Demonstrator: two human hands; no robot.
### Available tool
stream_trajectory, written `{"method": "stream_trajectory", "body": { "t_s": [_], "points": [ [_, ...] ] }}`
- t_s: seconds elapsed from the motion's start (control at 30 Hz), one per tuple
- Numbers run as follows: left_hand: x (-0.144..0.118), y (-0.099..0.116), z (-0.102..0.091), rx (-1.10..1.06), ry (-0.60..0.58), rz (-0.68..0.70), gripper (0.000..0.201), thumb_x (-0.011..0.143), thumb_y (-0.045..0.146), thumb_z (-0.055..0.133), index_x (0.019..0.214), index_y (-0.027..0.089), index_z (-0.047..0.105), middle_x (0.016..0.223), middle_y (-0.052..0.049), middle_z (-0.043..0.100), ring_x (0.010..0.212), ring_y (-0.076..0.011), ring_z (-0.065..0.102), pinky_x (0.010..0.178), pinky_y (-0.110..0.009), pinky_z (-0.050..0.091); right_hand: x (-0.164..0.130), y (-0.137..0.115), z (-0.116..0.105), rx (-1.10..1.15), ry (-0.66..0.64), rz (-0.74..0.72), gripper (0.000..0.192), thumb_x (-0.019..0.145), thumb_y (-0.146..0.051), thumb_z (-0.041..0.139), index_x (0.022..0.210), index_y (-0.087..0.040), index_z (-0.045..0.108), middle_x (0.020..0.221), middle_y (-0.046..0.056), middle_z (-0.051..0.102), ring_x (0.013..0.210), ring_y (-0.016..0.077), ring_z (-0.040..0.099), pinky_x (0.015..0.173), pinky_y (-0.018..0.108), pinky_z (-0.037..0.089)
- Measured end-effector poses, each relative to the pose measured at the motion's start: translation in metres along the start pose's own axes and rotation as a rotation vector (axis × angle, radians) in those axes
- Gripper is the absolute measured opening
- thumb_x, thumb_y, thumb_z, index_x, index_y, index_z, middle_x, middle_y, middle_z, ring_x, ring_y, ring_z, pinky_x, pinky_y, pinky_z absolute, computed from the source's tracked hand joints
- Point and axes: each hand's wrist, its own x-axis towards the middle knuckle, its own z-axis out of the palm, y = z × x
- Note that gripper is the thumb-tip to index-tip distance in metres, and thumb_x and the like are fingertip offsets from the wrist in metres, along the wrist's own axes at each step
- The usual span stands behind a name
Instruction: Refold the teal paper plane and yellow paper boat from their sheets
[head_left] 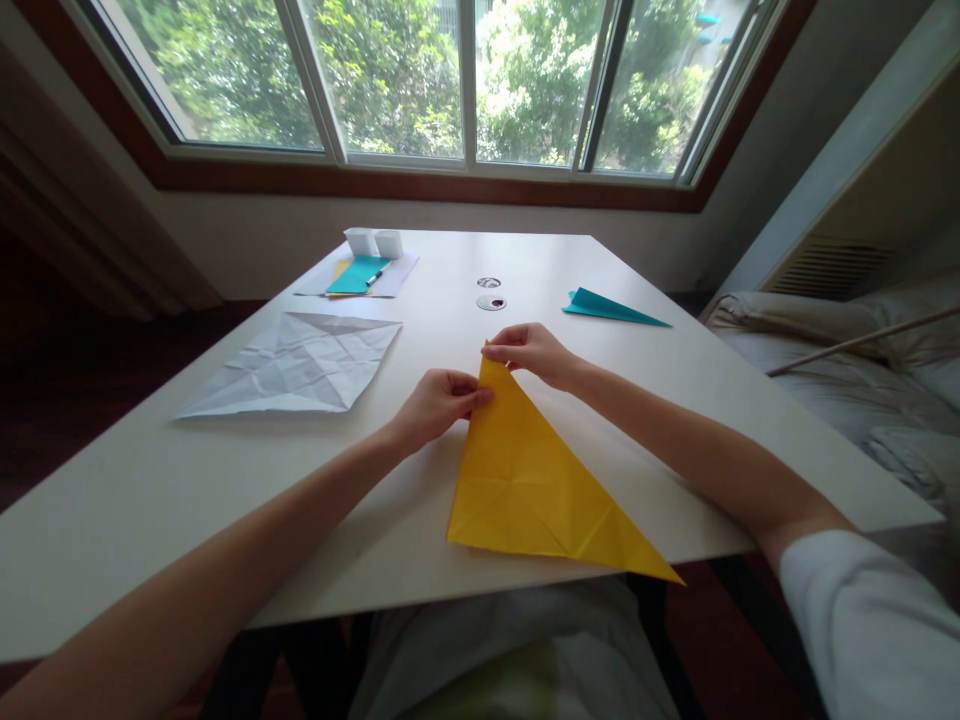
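A folded yellow sheet of paper (525,490) lies near the front of the table, its creased lower right corner reaching past the table edge. Its narrow top points away from me. My left hand (444,402) pinches the left edge of the paper a little below that top, thumb on the upper face. At the very tip, my right hand (529,352) holds the paper between thumb and fingers. What the fingers do beneath the sheet is hidden.
A creased white sheet (300,365) lies at left. Behind it are turquoise paper (358,274), a pen (379,273) and small white containers (373,243). A folded blue paper piece (611,307) lies at right; two round discs (491,303) sit mid-table (420,290).
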Motion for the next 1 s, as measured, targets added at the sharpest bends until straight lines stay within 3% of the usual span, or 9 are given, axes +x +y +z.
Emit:
{"method": "stream_trajectory", "body": {
  "t_s": [0.33, 0.57, 1.0],
  "points": [
    [-0.0006, 0.0004, -0.0003, 0.005, -0.010, -0.024, 0.034, 0.058, 0.041, 0.075, 0.076, 0.012, 0.068, 0.073, -0.004, 0.069, 0.072, -0.0187, 0.064, 0.069, -0.031, 0.053, 0.0028, 0.0046, -0.0014, 0.099, -0.005, 0.018, 0.022, 0.061, -0.033, 0.074, 0.070, -0.014, 0.067, 0.066, -0.001, 0.062, 0.061, 0.0071, 0.053, 0.056, 0.020, 0.042],
    [-0.0003, 0.0021, 0.0000, -0.041, -0.017, 0.019, 0.038, 0.067, 0.047, 0.069, 0.082, 0.012, 0.069, 0.078, -0.005, 0.069, 0.074, -0.0177, 0.065, 0.072, -0.030, 0.053, 0.0006, 0.0058, 0.0020, 0.040, -0.035, -0.058, 0.023, 0.061, -0.035, 0.073, 0.067, -0.014, 0.064, 0.063, -0.002, 0.060, 0.060, 0.0073, 0.052, 0.055, 0.020, 0.040],
    [0.0033, -0.0008, 0.0002, -0.088, -0.032, 0.009, 0.041, 0.063, 0.049, 0.072, 0.078, 0.011, 0.069, 0.069, -0.003, 0.067, 0.069, -0.0158, 0.063, 0.071, -0.030, 0.053, -0.0009, 0.0064, 0.0055, -0.058, -0.006, -0.078, 0.023, 0.063, -0.035, 0.070, 0.068, -0.013, 0.063, 0.064, -0.001, 0.060, 0.061, 0.0082, 0.051, 0.055, 0.020, 0.041]
  ]
}}
